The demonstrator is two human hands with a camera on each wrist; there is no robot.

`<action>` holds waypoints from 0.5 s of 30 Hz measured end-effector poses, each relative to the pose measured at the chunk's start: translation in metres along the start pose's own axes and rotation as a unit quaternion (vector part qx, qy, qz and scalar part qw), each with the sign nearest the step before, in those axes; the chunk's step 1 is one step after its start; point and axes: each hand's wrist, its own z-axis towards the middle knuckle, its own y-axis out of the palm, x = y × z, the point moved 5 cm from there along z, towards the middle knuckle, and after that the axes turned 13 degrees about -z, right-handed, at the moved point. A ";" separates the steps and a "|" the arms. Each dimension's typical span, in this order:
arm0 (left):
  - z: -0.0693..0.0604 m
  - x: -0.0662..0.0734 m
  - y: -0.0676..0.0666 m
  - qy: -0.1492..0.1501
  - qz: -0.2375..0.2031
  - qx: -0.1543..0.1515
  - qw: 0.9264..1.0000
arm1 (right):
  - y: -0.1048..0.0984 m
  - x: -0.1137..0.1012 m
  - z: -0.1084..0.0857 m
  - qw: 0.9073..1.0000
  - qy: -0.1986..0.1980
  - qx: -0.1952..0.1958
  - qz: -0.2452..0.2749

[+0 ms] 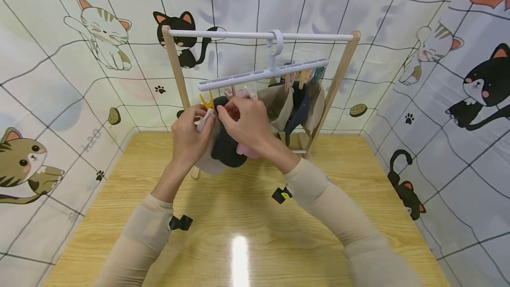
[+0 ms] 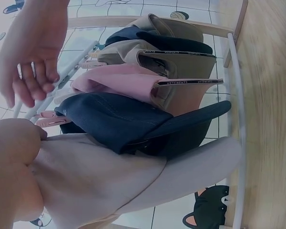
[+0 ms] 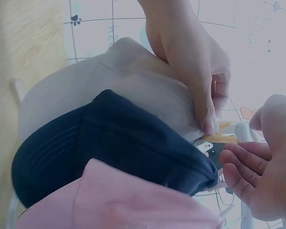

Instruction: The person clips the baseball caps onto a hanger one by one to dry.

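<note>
My left hand (image 1: 188, 135) pinches the edge of a pale grey cap (image 3: 133, 88) between thumb and fingers, just below a yellow clothespin (image 1: 207, 102) at the left end of the white hanger (image 1: 255, 75). My right hand (image 1: 250, 121) is beside that clothespin, its fingers loosely bent with nothing visible between them. In the right wrist view a small gap shows between its fingertips and the clothespin. A dark navy cap (image 2: 109, 114) hangs beside the pale one, followed by a pink cap (image 2: 121, 78). Whether the clothespin bites the pale cap is hard to see.
The hanger tilts down to the left from a white rail (image 1: 223, 34) on a wooden-legged rack (image 1: 338, 76). Farther right hang a beige cap (image 1: 279, 107) and a navy one (image 1: 299, 105), held by pink, orange and teal clothespins (image 1: 318, 74). Beneath lies a wooden table (image 1: 223, 216).
</note>
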 end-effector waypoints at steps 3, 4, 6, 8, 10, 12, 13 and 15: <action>-0.001 -0.002 -0.001 -0.003 0.000 0.006 1.000 | -0.006 0.006 -0.012 1.000 -0.004 -0.004 0.012; -0.001 -0.002 -0.001 -0.004 0.001 0.008 1.000 | -0.007 0.008 -0.016 1.000 -0.007 -0.006 0.015; -0.002 -0.003 -0.002 -0.005 0.005 0.009 1.000 | -0.011 0.011 -0.024 1.000 -0.014 -0.010 0.021; -0.002 -0.004 -0.003 -0.009 0.006 0.009 1.000 | -0.013 0.015 -0.031 0.999 -0.021 -0.012 0.023; -0.003 -0.005 -0.004 -0.015 0.005 0.006 1.000 | -0.015 0.017 -0.039 0.999 -0.026 -0.015 0.025; -0.003 -0.006 -0.006 -0.023 0.002 0.001 1.000 | -0.017 0.020 -0.046 0.999 -0.029 -0.017 0.026; -0.003 -0.006 -0.006 -0.026 0.000 -0.001 1.000 | -0.017 0.021 -0.049 0.999 -0.029 -0.018 0.027; -0.003 -0.007 -0.008 -0.033 -0.003 -0.005 0.999 | -0.018 0.024 -0.056 0.999 -0.031 -0.022 0.025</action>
